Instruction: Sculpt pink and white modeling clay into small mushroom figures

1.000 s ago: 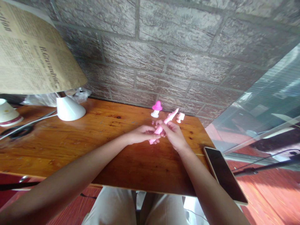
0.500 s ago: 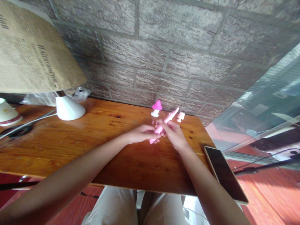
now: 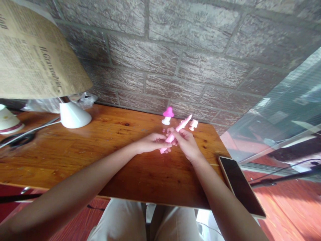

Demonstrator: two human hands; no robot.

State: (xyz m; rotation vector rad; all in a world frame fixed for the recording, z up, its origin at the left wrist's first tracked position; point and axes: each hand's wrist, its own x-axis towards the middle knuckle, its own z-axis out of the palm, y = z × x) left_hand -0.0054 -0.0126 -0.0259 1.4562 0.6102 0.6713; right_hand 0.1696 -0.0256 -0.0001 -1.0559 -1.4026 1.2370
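A long, pale pink piece of modelling clay [image 3: 184, 123] slants up to the right above the table, thin at its far tip. My left hand [image 3: 150, 143] is closed round its lower end, thumb on top and fingers partly hidden beneath. Higher up the strip, my right hand [image 3: 187, 144] pinches it with the thumb across the top. Behind the hands stands a small mushroom figure [image 3: 168, 112] with a bright pink cap and a white stem. To its right is a small pale pink shape [image 3: 193, 125] on a short foot. Tiny pink bits [image 3: 164, 130] lie near the fingers.
The wooden table [image 3: 120, 174] meets a grey brick wall [image 3: 160, 60]. At the left stand a lamp [image 3: 74, 115] with a newsprint shade and a paper cup [image 3: 9, 120], with scissors [image 3: 21, 140] nearby. A phone [image 3: 240, 185] lies at the right edge, beside a glass panel [image 3: 273, 103].
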